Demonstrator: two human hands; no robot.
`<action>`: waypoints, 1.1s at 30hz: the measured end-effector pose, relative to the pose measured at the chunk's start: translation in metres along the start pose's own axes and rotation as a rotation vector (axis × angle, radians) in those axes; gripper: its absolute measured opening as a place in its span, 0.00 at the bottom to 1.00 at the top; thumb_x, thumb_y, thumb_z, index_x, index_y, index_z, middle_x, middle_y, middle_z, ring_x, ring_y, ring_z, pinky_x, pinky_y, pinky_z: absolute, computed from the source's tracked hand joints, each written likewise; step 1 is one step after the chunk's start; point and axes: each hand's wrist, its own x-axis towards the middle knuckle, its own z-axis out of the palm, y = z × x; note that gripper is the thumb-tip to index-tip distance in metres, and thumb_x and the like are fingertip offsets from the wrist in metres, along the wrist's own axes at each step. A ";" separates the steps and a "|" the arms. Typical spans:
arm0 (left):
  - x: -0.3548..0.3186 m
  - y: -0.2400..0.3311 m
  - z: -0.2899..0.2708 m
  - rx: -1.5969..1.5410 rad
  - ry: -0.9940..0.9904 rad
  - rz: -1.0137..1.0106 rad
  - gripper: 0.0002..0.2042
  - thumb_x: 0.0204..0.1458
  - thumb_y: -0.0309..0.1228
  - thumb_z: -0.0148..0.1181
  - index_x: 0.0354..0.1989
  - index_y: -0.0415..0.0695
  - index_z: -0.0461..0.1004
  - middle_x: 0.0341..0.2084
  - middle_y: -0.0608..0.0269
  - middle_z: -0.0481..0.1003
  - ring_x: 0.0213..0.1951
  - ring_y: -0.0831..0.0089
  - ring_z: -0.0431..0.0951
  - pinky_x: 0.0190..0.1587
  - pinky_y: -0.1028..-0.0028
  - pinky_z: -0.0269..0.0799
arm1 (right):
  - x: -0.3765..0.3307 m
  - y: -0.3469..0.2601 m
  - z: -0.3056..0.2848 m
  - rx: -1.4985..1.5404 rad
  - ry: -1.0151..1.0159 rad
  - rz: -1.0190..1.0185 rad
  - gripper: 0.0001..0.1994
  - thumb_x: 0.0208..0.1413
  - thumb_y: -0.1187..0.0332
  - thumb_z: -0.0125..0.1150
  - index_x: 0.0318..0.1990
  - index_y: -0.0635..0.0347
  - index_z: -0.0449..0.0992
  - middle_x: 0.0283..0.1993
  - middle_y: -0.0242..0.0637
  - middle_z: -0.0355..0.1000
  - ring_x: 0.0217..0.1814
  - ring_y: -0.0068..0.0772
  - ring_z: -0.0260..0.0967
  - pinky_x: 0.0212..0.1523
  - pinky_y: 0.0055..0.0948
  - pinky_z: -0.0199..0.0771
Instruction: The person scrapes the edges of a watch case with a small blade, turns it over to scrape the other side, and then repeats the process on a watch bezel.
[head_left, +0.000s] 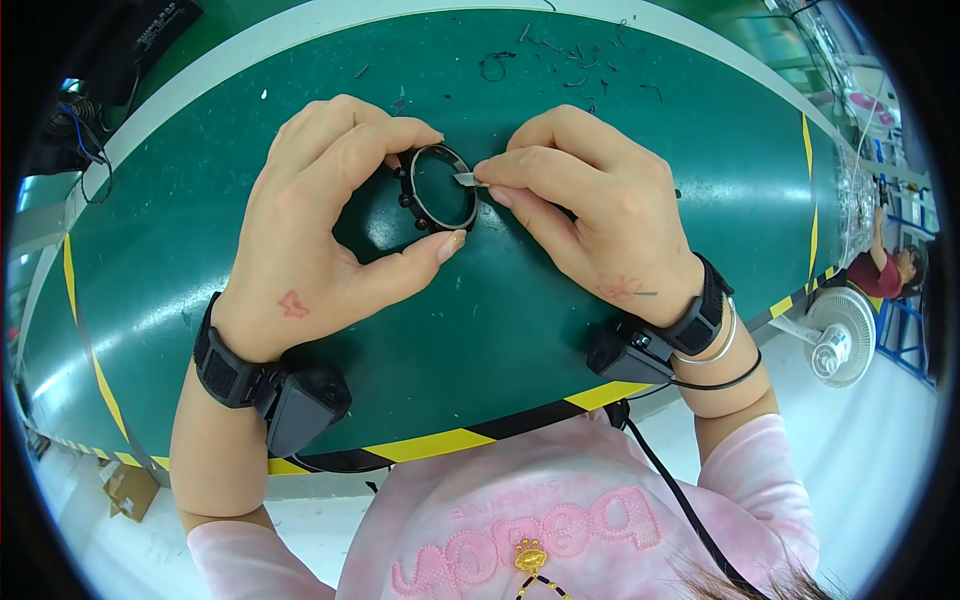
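Here the black ring [440, 188] sits above the green desk [700, 130], near the twelve o'clock part of the view. The left hand [320, 220] pinches it narrowly between forefinger and thumb. The right hand [590, 215], at three o'clock of the ring, pinches a small grey blade [466, 179] against its rim. Likely the blade could skid and scratch the ring or nick a finger.

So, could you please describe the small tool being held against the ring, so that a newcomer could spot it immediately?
Start at the green table and find the black ring held up in the left hand near its middle. At the ring's right rim, the right hand pinches a small flat grey blade. It is the only pale, straight piece there.
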 end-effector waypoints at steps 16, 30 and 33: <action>0.001 0.006 0.002 0.093 0.038 0.051 0.36 0.36 0.37 0.84 0.58 0.43 0.76 0.47 0.56 0.76 0.50 0.58 0.77 0.54 0.65 0.74 | 0.002 -0.010 0.005 -0.059 -0.008 0.003 0.10 0.48 0.76 0.74 0.39 0.52 0.85 0.38 0.31 0.75 0.34 0.35 0.77 0.32 0.31 0.77; -0.006 0.005 0.008 0.144 0.061 0.071 0.33 0.40 0.39 0.83 0.57 0.45 0.78 0.52 0.57 0.79 0.54 0.55 0.78 0.58 0.62 0.74 | 0.006 -0.003 0.006 0.105 0.014 0.000 0.09 0.53 0.80 0.71 0.42 0.60 0.82 0.37 0.38 0.75 0.34 0.35 0.75 0.31 0.29 0.75; -0.008 0.005 0.009 0.134 0.090 0.064 0.34 0.39 0.41 0.84 0.57 0.46 0.79 0.51 0.59 0.79 0.53 0.55 0.78 0.58 0.62 0.74 | 0.010 -0.004 0.003 0.062 -0.016 0.015 0.09 0.54 0.81 0.69 0.42 0.62 0.82 0.37 0.39 0.74 0.33 0.34 0.74 0.31 0.28 0.74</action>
